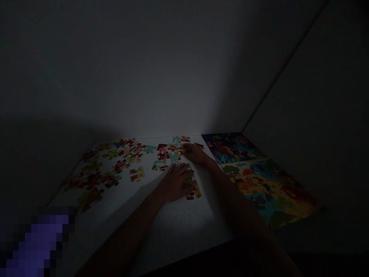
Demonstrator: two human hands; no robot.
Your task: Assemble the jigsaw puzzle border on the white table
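My left hand lies spread on the white table, its fingers over a joined strip of puzzle pieces. Beyond it, my right hand is closed at the right side of a partly joined group of red and pale green pieces. What its fingertips hold, if anything, is hidden. A small joined cluster sits to the left of my left hand.
Many loose puzzle pieces are scattered on the left of the table. Two picture sheets, one dark blue and one yellow, lie at the right. A wall rises behind; the scene is dim.
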